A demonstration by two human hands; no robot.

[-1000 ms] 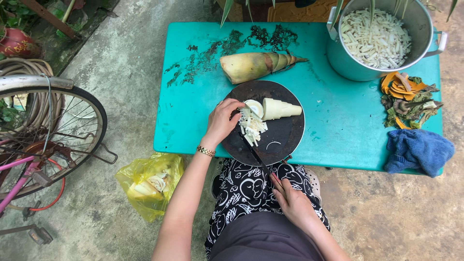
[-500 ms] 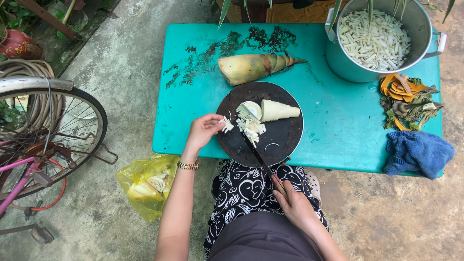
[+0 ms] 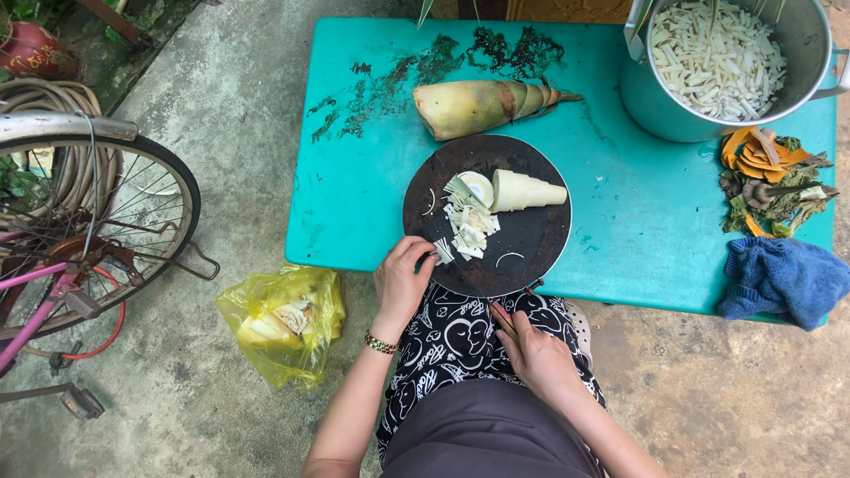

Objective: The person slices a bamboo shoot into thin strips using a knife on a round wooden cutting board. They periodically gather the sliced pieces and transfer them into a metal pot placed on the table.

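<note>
Our left hand (image 3: pixel 403 283) sits at the 7 o'clock rim of the round dark cutting board (image 3: pixel 531 239), fingers curled shut on a few cut bamboo strips (image 3: pixel 441 252). The remaining pile of slices (image 3: pixel 469 221) lies just beyond at 1 o'clock. Our right hand (image 3: pixel 536 354), off the tabletop (image 3: pixel 354 212) at the lap, grips a knife handle (image 3: pixel 502 316); the left is nearer.

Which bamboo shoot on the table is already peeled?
The small pale cone-shaped bamboo shoot lying on the round dark cutting board. The larger bamboo shoot behind it on the teal table has its yellow-green husk on.
</note>
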